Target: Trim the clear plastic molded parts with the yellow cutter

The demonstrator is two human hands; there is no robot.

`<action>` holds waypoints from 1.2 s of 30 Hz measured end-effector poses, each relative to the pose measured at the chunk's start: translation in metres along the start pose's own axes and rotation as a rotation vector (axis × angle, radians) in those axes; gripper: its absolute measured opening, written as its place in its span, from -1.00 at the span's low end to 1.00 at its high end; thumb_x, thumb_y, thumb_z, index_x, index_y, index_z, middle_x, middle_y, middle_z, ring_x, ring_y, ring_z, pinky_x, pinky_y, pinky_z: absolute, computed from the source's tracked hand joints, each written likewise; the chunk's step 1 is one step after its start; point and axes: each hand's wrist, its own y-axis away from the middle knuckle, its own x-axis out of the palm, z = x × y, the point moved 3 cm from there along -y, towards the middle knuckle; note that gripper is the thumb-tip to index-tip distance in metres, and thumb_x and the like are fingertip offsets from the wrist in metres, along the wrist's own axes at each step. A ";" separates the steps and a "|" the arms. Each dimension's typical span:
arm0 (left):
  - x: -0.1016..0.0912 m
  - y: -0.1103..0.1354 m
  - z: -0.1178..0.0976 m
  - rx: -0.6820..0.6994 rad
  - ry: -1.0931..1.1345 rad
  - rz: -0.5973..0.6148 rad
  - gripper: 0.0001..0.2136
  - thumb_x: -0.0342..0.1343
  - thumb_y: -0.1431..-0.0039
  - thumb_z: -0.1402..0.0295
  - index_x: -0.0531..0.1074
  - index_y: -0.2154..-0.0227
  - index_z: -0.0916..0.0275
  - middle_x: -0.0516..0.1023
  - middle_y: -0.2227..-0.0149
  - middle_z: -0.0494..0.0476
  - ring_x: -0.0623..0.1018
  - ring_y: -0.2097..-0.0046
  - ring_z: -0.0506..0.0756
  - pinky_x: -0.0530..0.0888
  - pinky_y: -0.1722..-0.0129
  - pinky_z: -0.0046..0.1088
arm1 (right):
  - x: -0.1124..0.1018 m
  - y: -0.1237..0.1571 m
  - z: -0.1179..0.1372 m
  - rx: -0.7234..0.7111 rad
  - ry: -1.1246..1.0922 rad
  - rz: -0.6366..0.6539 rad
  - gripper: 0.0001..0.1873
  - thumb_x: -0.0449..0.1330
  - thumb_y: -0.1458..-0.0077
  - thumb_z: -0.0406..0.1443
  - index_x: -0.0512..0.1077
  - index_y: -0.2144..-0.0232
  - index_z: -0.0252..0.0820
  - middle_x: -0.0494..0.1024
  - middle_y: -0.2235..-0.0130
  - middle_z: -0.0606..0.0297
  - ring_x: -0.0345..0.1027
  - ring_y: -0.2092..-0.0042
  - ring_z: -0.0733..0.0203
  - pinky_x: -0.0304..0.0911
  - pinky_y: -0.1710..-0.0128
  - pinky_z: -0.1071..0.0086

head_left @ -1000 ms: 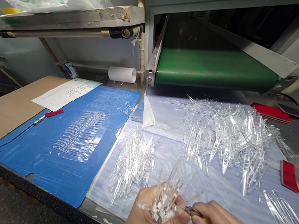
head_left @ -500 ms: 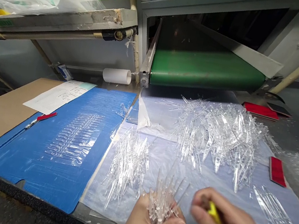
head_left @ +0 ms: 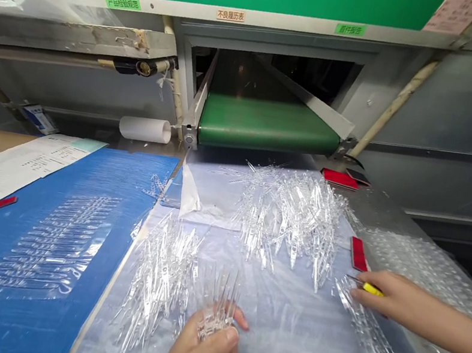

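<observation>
At the lower middle, my left hand (head_left: 207,351) is closed around a bundle of clear plastic pieces (head_left: 219,298), their thin pointed ends fanning upward. My right hand (head_left: 380,290) reaches out to the right and grips a small yellow-handled tool (head_left: 373,290) with a thin dark tip; its exact kind is unclear. Under that hand lies a loose row of long clear plastic pieces (head_left: 371,340); whether the fingers touch them I cannot tell. Left of my left hand rests a heap of similar clear pieces (head_left: 161,276). A larger heap (head_left: 297,218) lies farther back.
A green conveyor belt (head_left: 267,124) ends above the table's back. On the blue sheet (head_left: 125,181) at left lies a bag of clear pieces (head_left: 55,242). Red pads (head_left: 358,254) and bubble wrap (head_left: 420,270) are at right, a white roll (head_left: 145,129) at back left.
My right hand has moved away from my left hand, out to the row of clear pieces at right, still with the yellow-handled tool. My left hand keeps its bundle. The view has turned right.
</observation>
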 end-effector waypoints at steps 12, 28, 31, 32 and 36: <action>0.002 -0.001 0.004 -0.024 0.106 0.115 -0.71 0.18 -0.05 0.16 0.19 0.40 0.19 0.14 0.73 -0.24 0.02 0.73 -0.18 0.02 0.71 -0.67 | 0.022 -0.086 -0.002 0.276 0.453 0.404 -0.72 0.09 -0.19 -0.14 0.41 0.25 -0.26 0.49 0.24 0.28 0.39 0.26 0.24 0.32 0.25 0.27; 0.009 -0.009 -0.004 0.099 -0.202 -0.173 -0.61 0.18 0.05 0.01 0.43 0.42 0.31 0.51 0.52 0.06 0.14 0.71 -0.18 0.00 0.70 -0.57 | 0.007 -0.037 0.062 0.315 -0.251 0.285 -0.51 -0.01 -0.05 0.11 0.31 0.55 -0.18 0.18 0.68 0.51 -0.07 0.69 0.44 -0.04 0.66 0.45; 0.025 -0.010 -0.012 0.153 -0.154 -0.068 -0.59 0.16 0.02 0.01 0.44 0.31 0.31 0.60 0.36 0.18 0.18 0.70 -0.18 0.05 0.70 -0.57 | 0.039 0.001 0.107 0.298 -0.570 0.496 -0.46 0.05 0.08 0.19 0.29 0.58 -0.17 0.12 0.73 0.54 -0.16 0.71 0.48 -0.18 0.69 0.50; 0.030 -0.010 -0.014 0.150 -0.129 -0.020 -0.59 0.16 0.02 0.01 0.43 0.30 0.31 0.60 0.39 0.16 0.17 0.71 -0.17 0.06 0.70 -0.57 | 0.050 0.012 0.119 0.306 -0.672 0.558 -0.45 0.09 0.11 0.19 0.25 0.62 -0.17 0.13 0.73 0.53 -0.12 0.71 0.48 -0.17 0.69 0.51; 0.037 -0.008 -0.013 0.106 -0.053 0.016 -0.68 0.16 0.01 0.09 0.40 0.43 0.30 0.50 0.60 0.01 0.14 0.75 -0.16 0.05 0.73 -0.59 | 0.079 0.034 0.142 0.359 -0.900 0.642 -0.45 0.19 0.15 0.15 0.16 0.67 -0.17 0.15 0.74 0.52 -0.02 0.69 0.48 -0.14 0.68 0.53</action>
